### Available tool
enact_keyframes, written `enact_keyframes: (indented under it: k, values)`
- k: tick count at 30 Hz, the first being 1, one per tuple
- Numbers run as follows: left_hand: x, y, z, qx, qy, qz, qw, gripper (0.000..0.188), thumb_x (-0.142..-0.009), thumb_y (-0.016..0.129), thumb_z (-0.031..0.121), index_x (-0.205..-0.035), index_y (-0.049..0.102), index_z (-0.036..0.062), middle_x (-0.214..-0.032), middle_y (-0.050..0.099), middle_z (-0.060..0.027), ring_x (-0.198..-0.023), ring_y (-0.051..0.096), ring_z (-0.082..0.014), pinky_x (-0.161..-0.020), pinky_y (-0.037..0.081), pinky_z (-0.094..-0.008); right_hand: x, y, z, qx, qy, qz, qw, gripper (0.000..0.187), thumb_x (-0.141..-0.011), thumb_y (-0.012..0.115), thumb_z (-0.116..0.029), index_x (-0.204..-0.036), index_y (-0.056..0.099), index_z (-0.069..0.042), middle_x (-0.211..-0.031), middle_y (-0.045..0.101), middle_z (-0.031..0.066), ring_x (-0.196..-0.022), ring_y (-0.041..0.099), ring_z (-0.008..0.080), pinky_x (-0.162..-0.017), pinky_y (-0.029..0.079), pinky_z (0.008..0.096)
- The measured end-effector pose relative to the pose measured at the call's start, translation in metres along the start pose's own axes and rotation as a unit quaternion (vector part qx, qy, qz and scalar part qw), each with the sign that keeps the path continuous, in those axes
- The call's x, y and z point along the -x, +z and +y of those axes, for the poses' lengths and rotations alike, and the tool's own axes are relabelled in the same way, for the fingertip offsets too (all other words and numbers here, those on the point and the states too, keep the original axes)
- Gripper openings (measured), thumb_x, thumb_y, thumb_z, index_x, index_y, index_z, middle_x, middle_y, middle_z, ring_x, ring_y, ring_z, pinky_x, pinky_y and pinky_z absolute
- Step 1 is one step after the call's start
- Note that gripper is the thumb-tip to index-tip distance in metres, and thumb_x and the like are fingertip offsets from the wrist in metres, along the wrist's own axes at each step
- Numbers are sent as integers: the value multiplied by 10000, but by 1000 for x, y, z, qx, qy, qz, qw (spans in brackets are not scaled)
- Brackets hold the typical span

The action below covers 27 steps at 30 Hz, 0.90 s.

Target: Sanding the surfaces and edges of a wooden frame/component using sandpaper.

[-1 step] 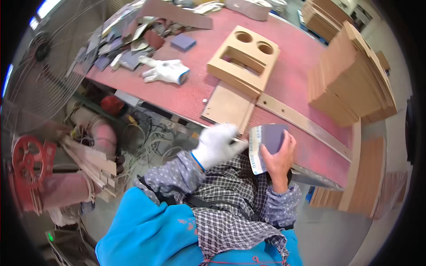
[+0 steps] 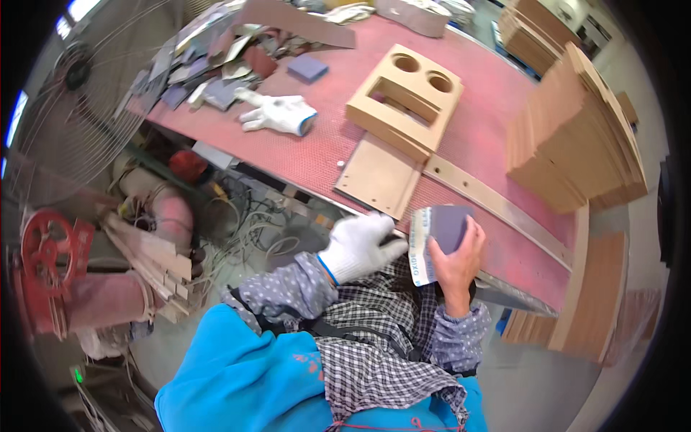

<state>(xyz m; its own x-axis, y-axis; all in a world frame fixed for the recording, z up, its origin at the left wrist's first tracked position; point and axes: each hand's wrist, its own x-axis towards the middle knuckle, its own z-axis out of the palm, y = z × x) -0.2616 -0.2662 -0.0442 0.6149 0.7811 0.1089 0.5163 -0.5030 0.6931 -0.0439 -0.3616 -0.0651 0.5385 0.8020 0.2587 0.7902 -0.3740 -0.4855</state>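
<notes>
A piece of sandpaper (image 2: 448, 227), purple-grey on one face with a folded white printed strip at its left, is in my bare right hand (image 2: 459, 268). Thumb and fingers press it from its right side, in front of my checked apron. To its left, my left hand (image 2: 362, 250) wears a white knit glove with a blue cuff edge. A gap shows between its thumb and fingers, and I see nothing in it. Just beyond, a flat wooden panel (image 2: 378, 176) with small holes lies at the table edge. A wooden box (image 2: 374, 119) with two round holes and a rectangular opening stands behind it.
On the red table (image 2: 245, 150) lie a spare white glove (image 2: 284, 115), a purple sanding block (image 2: 308, 68) and a heap of sandpaper scraps (image 2: 223, 68). A long wooden strip (image 2: 497, 205) runs right towards stacked boards (image 2: 568, 137). A fan (image 2: 75, 68) and red handwheel (image 2: 49, 243) stand left.
The view has shifted slightly, so the table and its things sit a little farther right and lower. Both hands keep nearly the same pose, and the sandpaper stays in my right hand.
</notes>
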Motion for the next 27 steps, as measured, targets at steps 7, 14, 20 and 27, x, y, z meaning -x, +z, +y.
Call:
enact_keyframes:
  k: [7,14,20,27]
  values:
    - [13,41,-8,298,-187,-145,925,458,-999,677,430,-1129,702,-8,-894,735,-107,-769,709,-185,-710,575,-341,0,3,-3,-50,-16,12,999,864,-765,868,-306,-1476,472,-14,-1435,495,234,-1316,536,433,-1088,463,506]
    - [1,48,-1,401,-175,-127,890,292,-1039,631,295,-986,668,11,-780,680,-55,-619,628,-116,-593,521,-304,7,-2,15,-100,-43,-2,994,837,-820,848,-217,-1507,434,21,-1457,488,220,-1350,517,376,-1140,417,474]
    - [-2,-33,-35,255,-40,42,965,230,-1017,645,244,-990,655,16,-780,670,-107,-719,670,-176,-697,551,-355,11,-10,24,-367,25,-34,929,749,-947,736,-159,-1566,353,20,-1550,456,167,-1385,497,264,-1162,386,393]
    - [-56,-141,-112,370,-229,248,865,237,-1037,620,256,-931,663,49,-755,676,-23,-529,594,-81,-450,455,-215,6,2,19,-152,-72,-10,986,814,-841,791,-225,-1525,416,9,-1507,452,215,-1415,450,383,-1185,353,488]
